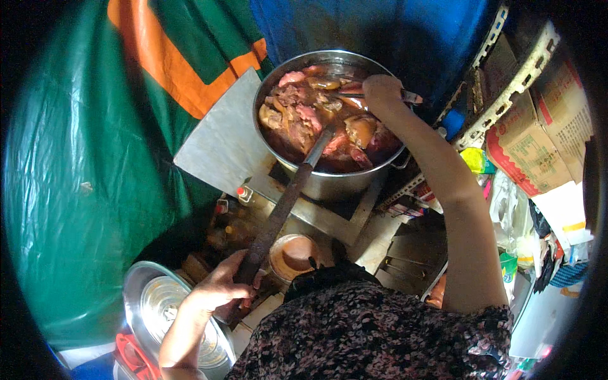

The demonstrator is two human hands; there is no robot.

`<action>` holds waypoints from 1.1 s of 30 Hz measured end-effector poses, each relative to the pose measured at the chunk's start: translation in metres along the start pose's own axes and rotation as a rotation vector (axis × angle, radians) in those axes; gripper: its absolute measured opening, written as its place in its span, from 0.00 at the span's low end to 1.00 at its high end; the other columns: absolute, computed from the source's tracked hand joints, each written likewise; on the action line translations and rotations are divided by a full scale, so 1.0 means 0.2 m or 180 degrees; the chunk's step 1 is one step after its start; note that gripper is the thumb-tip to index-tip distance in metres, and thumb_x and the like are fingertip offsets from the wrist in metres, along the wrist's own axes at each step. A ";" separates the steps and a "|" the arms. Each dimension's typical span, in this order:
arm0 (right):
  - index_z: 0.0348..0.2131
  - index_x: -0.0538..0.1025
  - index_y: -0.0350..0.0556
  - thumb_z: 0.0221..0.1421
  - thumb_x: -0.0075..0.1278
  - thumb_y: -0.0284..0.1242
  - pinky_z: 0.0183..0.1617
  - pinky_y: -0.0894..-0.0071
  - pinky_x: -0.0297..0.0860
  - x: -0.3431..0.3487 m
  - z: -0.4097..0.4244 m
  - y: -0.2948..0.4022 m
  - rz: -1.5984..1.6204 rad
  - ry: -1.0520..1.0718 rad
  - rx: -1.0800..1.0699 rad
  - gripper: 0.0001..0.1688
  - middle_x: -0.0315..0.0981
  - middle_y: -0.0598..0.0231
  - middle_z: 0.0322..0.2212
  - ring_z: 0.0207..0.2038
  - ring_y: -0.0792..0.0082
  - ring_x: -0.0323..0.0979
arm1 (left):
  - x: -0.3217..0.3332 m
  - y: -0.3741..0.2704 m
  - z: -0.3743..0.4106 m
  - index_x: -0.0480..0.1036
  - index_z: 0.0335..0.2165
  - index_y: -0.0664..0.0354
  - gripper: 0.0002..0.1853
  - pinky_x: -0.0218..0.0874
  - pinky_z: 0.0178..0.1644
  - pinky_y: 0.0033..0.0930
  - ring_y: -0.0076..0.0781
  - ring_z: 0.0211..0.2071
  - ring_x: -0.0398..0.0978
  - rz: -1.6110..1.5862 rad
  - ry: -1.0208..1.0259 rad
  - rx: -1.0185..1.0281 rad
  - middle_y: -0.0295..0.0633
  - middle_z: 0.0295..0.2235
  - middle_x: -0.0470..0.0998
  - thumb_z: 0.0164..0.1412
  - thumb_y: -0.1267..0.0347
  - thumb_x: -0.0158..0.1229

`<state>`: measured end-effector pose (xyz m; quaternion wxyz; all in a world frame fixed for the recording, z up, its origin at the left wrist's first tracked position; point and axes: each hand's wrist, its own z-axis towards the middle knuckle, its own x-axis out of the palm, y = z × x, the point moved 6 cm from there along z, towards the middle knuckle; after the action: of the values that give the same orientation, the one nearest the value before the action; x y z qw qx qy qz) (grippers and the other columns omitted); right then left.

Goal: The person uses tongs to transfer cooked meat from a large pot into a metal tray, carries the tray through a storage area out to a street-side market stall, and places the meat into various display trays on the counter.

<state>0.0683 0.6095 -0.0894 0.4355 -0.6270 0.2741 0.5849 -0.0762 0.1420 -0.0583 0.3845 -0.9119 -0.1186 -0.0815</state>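
Observation:
A large stainless steel pot [332,183] holds chunks of meat [297,114] in dark brown liquid. Around the long dark handle [273,218] of a stirring tool, my left hand [225,285] is closed near the lower end. That handle slants up to a metal socket [320,147]; the tool's working end is hidden among the meat. Over the pot's right rim, my right hand [384,92] is closed on a slim utensil [412,97]. One end sticks out to the right, and a thin metal part reaches over the meat. Its exact kind is unclear.
A metal lid [159,294] leans at lower left. A round container [294,254] with brownish contents stands below the pot. Green and orange tarpaulin [71,190] hangs at left, blue sheeting [380,33] behind. Perforated metal shelving [517,90] and cardboard boxes [527,147] crowd the right.

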 end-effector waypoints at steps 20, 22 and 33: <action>0.37 0.81 0.49 0.51 0.49 0.27 0.39 0.56 0.74 -0.11 0.27 -0.23 -0.0017 -0.0104 0.0112 0.13 0.78 0.59 0.37 0.41 0.57 0.77 | 0.03 -0.05 0.08 0.52 0.57 0.61 0.42 0.66 0.25 0.27 0.27 0.24 0.72 0.0361 -0.0064 -0.0015 0.40 0.29 0.69 0.41 0.85 0.57; 0.37 0.81 0.49 0.48 0.53 0.28 0.39 0.55 0.74 -0.16 0.26 -0.22 -0.0074 -0.0212 -0.0051 0.14 0.78 0.58 0.37 0.41 0.56 0.77 | 0.01 -0.04 0.09 0.53 0.57 0.62 0.42 0.66 0.24 0.27 0.27 0.23 0.72 0.0454 -0.0069 -0.0023 0.40 0.29 0.69 0.41 0.85 0.57; 0.39 0.80 0.48 0.30 0.67 0.32 0.44 0.46 0.71 -0.18 0.37 0.05 -0.0719 0.0873 -0.0649 0.30 0.77 0.59 0.41 0.45 0.55 0.74 | -0.02 -0.05 0.06 0.54 0.57 0.58 0.41 0.62 0.36 0.27 0.26 0.35 0.66 0.0999 -0.0169 0.0070 0.37 0.36 0.67 0.42 0.84 0.56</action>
<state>0.0166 0.6635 -0.0521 0.3912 -0.7683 0.1981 0.4662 -0.0829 0.1558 -0.0610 0.3991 -0.9168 0.0143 0.0050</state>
